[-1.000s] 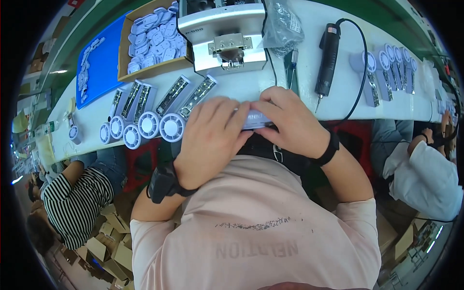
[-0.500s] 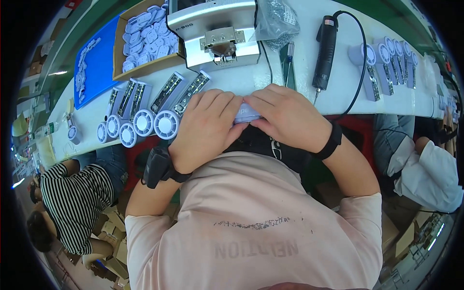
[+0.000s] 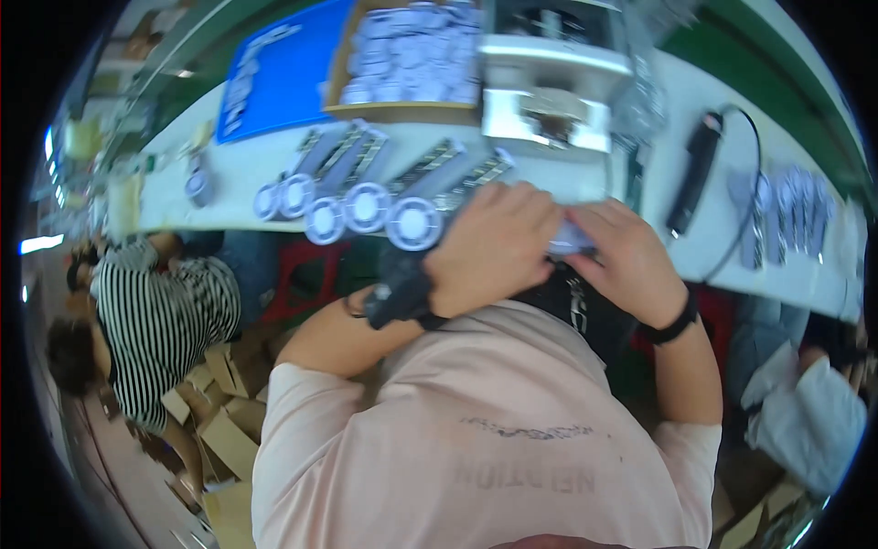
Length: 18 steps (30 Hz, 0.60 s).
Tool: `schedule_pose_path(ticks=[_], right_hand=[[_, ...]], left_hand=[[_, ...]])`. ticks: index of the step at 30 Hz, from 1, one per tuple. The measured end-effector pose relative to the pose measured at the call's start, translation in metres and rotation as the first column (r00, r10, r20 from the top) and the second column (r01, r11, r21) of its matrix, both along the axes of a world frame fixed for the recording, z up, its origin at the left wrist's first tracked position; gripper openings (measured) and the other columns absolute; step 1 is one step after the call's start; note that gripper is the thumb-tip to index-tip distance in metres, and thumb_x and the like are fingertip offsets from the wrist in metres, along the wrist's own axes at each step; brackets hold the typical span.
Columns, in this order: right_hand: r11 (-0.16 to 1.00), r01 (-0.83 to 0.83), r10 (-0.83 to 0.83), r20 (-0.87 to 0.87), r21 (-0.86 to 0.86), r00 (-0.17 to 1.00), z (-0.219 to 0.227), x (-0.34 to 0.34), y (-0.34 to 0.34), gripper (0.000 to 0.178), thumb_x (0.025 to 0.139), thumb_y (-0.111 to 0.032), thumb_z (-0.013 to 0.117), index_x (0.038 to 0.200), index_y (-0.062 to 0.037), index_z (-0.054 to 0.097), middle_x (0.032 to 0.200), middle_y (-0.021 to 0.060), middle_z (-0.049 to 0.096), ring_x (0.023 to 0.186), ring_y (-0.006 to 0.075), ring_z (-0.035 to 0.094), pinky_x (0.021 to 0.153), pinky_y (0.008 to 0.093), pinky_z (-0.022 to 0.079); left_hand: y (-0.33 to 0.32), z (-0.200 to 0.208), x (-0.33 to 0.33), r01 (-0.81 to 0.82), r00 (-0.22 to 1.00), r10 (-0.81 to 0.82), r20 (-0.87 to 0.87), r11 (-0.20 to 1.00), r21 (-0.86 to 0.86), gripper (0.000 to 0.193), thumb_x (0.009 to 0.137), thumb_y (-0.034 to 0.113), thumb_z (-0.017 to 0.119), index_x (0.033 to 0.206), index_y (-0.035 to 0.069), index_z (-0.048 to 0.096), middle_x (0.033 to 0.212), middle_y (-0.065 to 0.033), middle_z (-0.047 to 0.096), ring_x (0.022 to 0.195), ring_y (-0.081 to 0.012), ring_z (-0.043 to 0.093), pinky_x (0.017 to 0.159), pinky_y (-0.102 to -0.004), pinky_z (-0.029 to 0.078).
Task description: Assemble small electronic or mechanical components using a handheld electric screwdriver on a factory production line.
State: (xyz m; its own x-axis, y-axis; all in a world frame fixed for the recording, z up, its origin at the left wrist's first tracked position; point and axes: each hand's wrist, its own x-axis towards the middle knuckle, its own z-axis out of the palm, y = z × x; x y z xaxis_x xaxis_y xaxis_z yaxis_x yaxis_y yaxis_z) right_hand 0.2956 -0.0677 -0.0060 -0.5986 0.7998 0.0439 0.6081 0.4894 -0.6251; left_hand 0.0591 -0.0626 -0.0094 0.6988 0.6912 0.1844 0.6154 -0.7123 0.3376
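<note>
Between my two hands, at the near edge of the table, is a smooth lavender plastic piece (image 3: pixel 569 240), mostly covered by fingers. My left hand (image 3: pixel 498 242) is closed on its left end, and my right hand (image 3: pixel 631 256) grips the right end with thumb and fingers. Just left of my left hand lie several lavender handheld units with round, grille-like heads (image 3: pixel 413 223) facing me. Their handles point away and show open circuit boards (image 3: pixel 430 165). The picture is smeared, so the held piece's details cannot be made out.
Behind the units stand a carton of lavender plastic parts (image 3: pixel 402 112) and a blue tray (image 3: pixel 283 78). A silver machine (image 3: pixel 549 101) is straight ahead. To the right lie a black electric screwdriver (image 3: pixel 697 174) with its cable and more lavender units (image 3: pixel 791 215). Another person (image 3: pixel 165 311) sits at left.
The whole view has swung, so the table and my hands appear farther right, and the picture has blurred. Both hands still hold the lavender piece.
</note>
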Motion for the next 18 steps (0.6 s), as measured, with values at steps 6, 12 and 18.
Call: schedule_pose_path(ticks=[6, 12, 18], right_hand=[[0.991, 0.041, -0.071, -0.249, -0.127, 0.966, 0.050, -0.037, -0.025, 0.053, 0.081, -0.009, 0.082, 0.130, 0.0019, 0.067, 0.121, 0.0172, 0.071, 0.109, 0.0343, 0.068, 0.097, 0.0409, 0.053], [0.957, 0.199, -0.253, -0.270, -0.209, 0.929, 0.067, -0.071, -0.017, 0.048, 0.082, -0.007, 0.082, 0.127, 0.0033, 0.069, 0.117, 0.0144, 0.072, 0.106, 0.0239, 0.069, 0.093, 0.0346, 0.053], [0.973, 0.169, -0.193, -0.155, -0.156, 0.969, 0.080, -0.123, 0.007, 0.041, 0.090, -0.005, 0.078, 0.128, 0.0038, 0.069, 0.111, 0.0131, 0.072, 0.097, 0.0218, 0.070, 0.087, 0.0325, 0.054]], left_hand=[[-0.033, 0.049, -0.080, 0.029, 0.977, -0.020, 0.214, 0.999, -0.039, 0.051, 0.074, 0.018, 0.083, 0.121, 0.004, 0.069, 0.111, -0.0115, 0.068, 0.107, -0.0317, 0.066, 0.091, -0.0424, 0.054], [-0.006, 0.085, -0.255, -0.575, 0.788, 0.547, 0.283, 0.818, 0.019, 0.049, 0.085, 0.015, 0.081, 0.132, 0.006, 0.069, 0.106, -0.0150, 0.072, 0.093, -0.0304, 0.070, 0.083, -0.0402, 0.057], [0.035, 0.004, -0.447, -0.767, 0.404, 0.862, 0.307, 0.502, -0.399, 0.040, 0.095, 0.023, 0.077, 0.132, 0.008, 0.070, 0.096, -0.0123, 0.070, 0.083, -0.0184, 0.066, 0.073, -0.0342, 0.054]])
